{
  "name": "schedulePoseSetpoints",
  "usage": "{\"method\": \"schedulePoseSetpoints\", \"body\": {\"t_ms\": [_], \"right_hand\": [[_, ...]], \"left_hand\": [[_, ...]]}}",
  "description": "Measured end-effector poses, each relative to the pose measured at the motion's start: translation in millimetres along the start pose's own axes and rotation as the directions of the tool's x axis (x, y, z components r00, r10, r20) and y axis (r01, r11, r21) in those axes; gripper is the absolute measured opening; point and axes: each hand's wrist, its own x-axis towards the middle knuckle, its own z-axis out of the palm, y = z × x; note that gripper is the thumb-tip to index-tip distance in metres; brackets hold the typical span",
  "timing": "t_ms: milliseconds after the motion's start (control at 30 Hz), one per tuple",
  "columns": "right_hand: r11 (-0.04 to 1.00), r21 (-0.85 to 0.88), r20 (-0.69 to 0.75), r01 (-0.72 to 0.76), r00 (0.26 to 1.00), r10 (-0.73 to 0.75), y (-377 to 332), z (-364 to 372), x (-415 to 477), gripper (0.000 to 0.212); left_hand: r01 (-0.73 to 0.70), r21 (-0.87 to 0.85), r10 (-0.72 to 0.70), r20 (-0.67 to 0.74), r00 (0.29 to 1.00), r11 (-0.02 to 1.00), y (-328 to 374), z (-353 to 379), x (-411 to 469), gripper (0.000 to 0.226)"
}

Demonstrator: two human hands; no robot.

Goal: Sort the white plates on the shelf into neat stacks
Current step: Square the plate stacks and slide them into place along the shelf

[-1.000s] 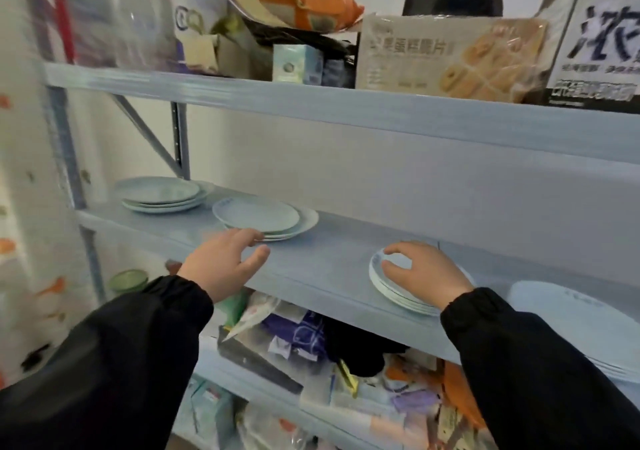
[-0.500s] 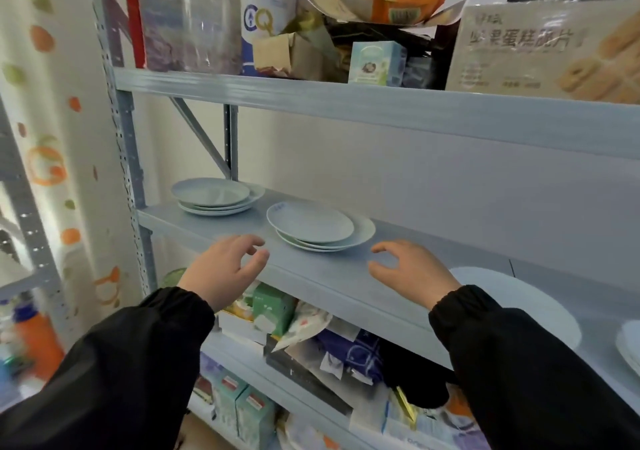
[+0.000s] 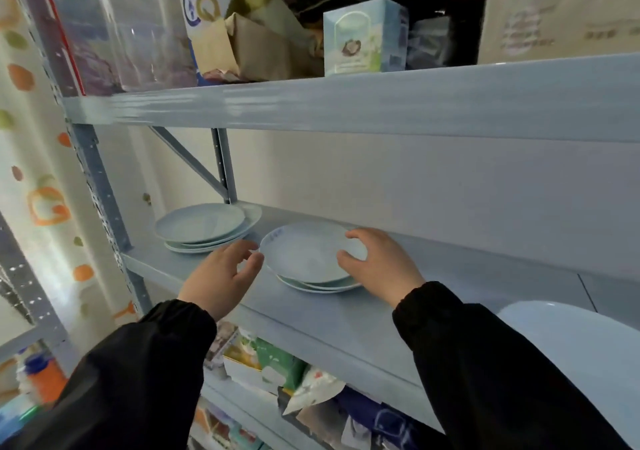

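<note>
White plates: middle stack (image 3: pixel 323 286) flat on shelf (image 3: pixel 346 321), top plate (image 3: pixel 304 252) skewed. Second stack (image 3: pixel 202 227) at 10 o'clock; large plate (image 3: pixel 575 345) at 4 o'clock.

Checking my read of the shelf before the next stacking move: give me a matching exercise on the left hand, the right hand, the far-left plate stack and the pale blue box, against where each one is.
Things:
1. left hand
2. right hand
3. far-left plate stack
4. pale blue box

Places:
A. on the upper shelf
B. curled round the right rim of the top plate of the middle stack
C. at the left end of the plate shelf, by the rear post
D. open, beside the left rim of the middle stack

Pairs: 1-D, 2-B, 3-C, 4-A.
</note>
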Motion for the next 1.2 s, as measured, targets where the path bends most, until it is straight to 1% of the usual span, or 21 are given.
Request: {"method": "schedulePoseSetpoints", "body": {"t_ms": [133, 200, 267, 300, 433, 500, 567, 633, 667, 733, 767, 800, 833, 867, 933, 1000, 1033, 1133, 1200], "right_hand": [[0.999, 0.007, -0.021, 0.033, 0.999, -0.033, 1.4, 13.6, 20.9, 0.054], [1.0, 0.006, -0.043, 0.025, 0.999, -0.024, 5.1, 18.1, 26.7, 0.057], [1.0, 0.004, -0.073, -0.003, 0.997, 0.004, 11.0, 21.2, 29.7, 0.061], [1.0, 0.003, -0.085, -0.02, 0.996, 0.021, 12.7, 21.5, 30.1, 0.061], [0.996, 0.002, -0.151, -0.092, 0.984, 0.091, 23.7, 21.2, 32.3, 0.048], [0.988, 0.028, -0.2, -0.155, 0.967, 0.157, 24.3, 21.1, 29.8, 0.048], [0.974, 0.066, -0.236, -0.215, 0.946, 0.224, 22.7, 26.7, 25.8, 0.045], [0.959, 0.1, -0.268, -0.264, 0.921, 0.281, 23.9, 34.3, 21.2, 0.038], [0.952, 0.102, -0.283, -0.288, 0.909, 0.306, 25.4, 37.8, 18.3, 0.034], [0.934, 0.098, -0.312, -0.345, 0.88, 0.358, 28.1, 42.1, 13.6, 0.022], [0.922, 0.103, -0.313, -0.374, 0.868, 0.387, 29.2, 42.3, 11.5, 0.013], [0.913, 0.105, -0.312, -0.393, 0.859, 0.406, 31.0, 41.9, 9.8, 0.01], [0.91, 0.125, -0.314, -0.396, 0.854, 0.415, 32.7, 41.6, 9.0, 0.018], [0.899, 0.148, -0.312, -0.413, 0.843, 0.438, 35.0, 41.5, 8.5, 0.03], [0.869, 0.196, -0.31, -0.454, 0.812, 0.494, 36.2, 42.5, 7.3, 0.048], [0.858, 0.222, -0.306, -0.464, 0.802, 0.513, 36.7, 43.2, 5.8, 0.051], [0.854, 0.223, -0.309, -0.47, 0.797, 0.519, 36.7, 42.8, 5.2, 0.051], [0.848, 0.232, -0.32, -0.477, 0.786, 0.529, 34.9, 40.3, 0.6, 0.05], [0.844, 0.225, -0.342, -0.487, 0.772, 0.536, 36.1, 39.7, -2.7, 0.051]], "left_hand": [[-0.009, -0.05, 0.009, 0.0, 1.0, 0.999, -11.4, 26.6, 22.6, 0.049], [0.003, -0.103, -0.003, -0.002, 1.0, 0.995, -18.4, 36.0, 30.9, 0.059], [0.024, -0.155, -0.024, 0.007, 1.0, 0.988, -28.6, 43.9, 41.5, 0.064], [0.027, -0.172, -0.026, 0.013, 1.0, 0.985, -33.1, 46.7, 47.8, 0.062], [0.022, -0.228, -0.012, 0.045, 0.999, 0.973, -48.2, 54.5, 76.1, 0.045], [0.018, -0.295, 0.003, 0.071, 0.998, 0.955, -52.8, 59.3, 90.9, 0.049], [0.021, -0.377, 0.021, 0.107, 0.994, 0.926, -56.3, 64.9, 106.2, 0.056], [0.032, -0.459, 0.052, 0.169, 0.984, 0.888, -62.3, 73.3, 121.1, 0.051], [0.045, -0.502, 0.068, 0.204, 0.977, 0.864, -65.8, 77.1, 126.7, 0.052], [0.077, -0.592, 0.088, 0.244, 0.966, 0.802, -74.5, 86.0, 133.8, 0.064], [0.099, -0.634, 0.086, 0.254, 0.963, 0.767, -79.5, 90.7, 134.2, 0.066], [0.13, -0.666, 0.071, 0.265, 0.962, 0.735, -84.0, 94.4, 133.6, 0.061], [0.15, -0.694, 0.067, 0.275, 0.959, 0.704, -88.0, 97.7, 132.9, 0.053], [0.161, -0.702, 0.067, 0.287, 0.956, 0.694, -90.3, 99.2, 133.4, 0.046], [0.143, -0.69, 0.098, 0.297, 0.95, 0.71, -93.6, 102.4, 135.7, 0.044], [0.152, -0.697, 0.098, 0.305, 0.947, 0.701, -95.7, 101.7, 136.2, 0.047], [0.169, -0.712, 0.087, 0.308, 0.947, 0.681, -96.2, 101.4, 137.6, 0.051], [0.231, -0.736, 0.023, 0.318, 0.948, 0.636, -97.0, 99.6, 138.8, 0.064], [0.264, -0.764, -0.022, 0.311, 0.95, 0.589, -98.3, 99.8, 139.3, 0.065]]}}
